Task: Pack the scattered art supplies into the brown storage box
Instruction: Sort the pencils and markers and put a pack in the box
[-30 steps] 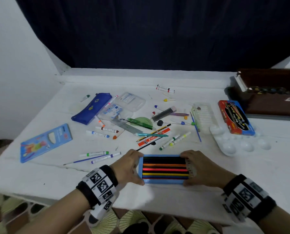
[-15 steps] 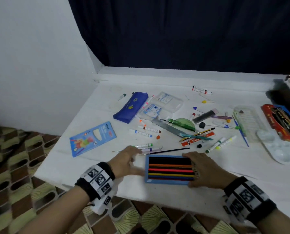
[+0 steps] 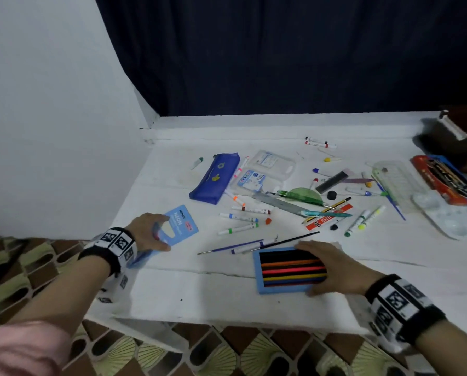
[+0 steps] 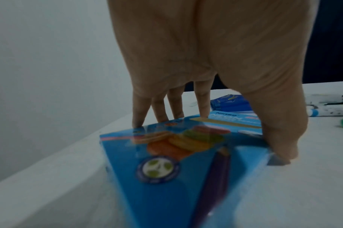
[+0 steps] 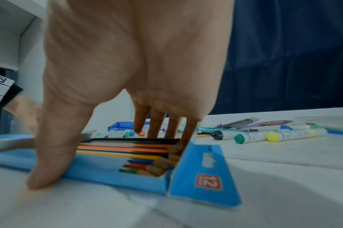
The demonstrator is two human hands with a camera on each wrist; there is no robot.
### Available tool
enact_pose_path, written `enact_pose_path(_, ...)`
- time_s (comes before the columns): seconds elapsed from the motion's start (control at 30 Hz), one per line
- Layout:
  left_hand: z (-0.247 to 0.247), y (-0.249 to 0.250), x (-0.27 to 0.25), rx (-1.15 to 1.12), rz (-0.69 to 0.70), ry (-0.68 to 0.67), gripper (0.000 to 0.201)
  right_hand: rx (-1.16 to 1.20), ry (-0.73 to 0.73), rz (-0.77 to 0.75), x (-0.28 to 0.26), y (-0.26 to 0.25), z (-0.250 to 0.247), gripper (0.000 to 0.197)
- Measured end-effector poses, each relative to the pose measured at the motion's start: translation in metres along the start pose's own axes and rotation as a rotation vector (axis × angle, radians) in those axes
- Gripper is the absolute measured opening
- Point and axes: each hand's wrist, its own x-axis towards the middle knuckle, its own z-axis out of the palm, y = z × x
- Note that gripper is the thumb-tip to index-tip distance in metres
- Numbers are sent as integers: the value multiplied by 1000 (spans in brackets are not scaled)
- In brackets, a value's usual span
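An open blue tray of coloured pencils (image 3: 286,270) (image 5: 112,171) lies near the table's front edge. My right hand (image 3: 319,267) (image 5: 100,154) grips its right end, thumb on the near side and fingers on the far side. My left hand (image 3: 156,233) (image 4: 215,132) is at the table's left edge. It pinches the flat blue pencil-box sleeve (image 3: 182,222) (image 4: 186,162) between thumb and fingers. The brown storage box (image 3: 460,131) sits at the far right, partly cut off by the head view's edge.
Markers, brushes, a ruler and pens lie scattered across the table's middle. A blue pencil pouch (image 3: 214,179) lies behind the sleeve. A red-and-blue box (image 3: 446,179) and a white palette (image 3: 455,218) lie at the right. The table (image 3: 199,294) ends just left of my left hand.
My left hand left the pencil tray, moved left and took hold of the blue sleeve. The right hand stays on the tray. The head view has turned left.
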Motion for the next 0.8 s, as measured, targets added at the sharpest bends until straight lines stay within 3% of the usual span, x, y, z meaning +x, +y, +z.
enact_pose_path(0.17, -3, 23, -39, -137, 221, 84, 92, -19, 33, 14, 1, 2, -1, 98)
enact_pose_path(0.27, 8, 59, -71, -65, 447, -42, 96, -23, 49, 12, 2, 1, 1, 97)
enact_pose_path(0.33, 23, 80, -83, 14, 522, -125, 90, -30, 69, 27, 3, 0, 0, 96)
enact_pose_path(0.53, 67, 99, -79, 183, 593, -181, 85, -40, 142, 90, 1, 1, -2, 93)
enact_pose_path(0.8, 70, 97, -60, 126, 550, -128, 87, -57, 180, 150, -12, 11, -2, 91)
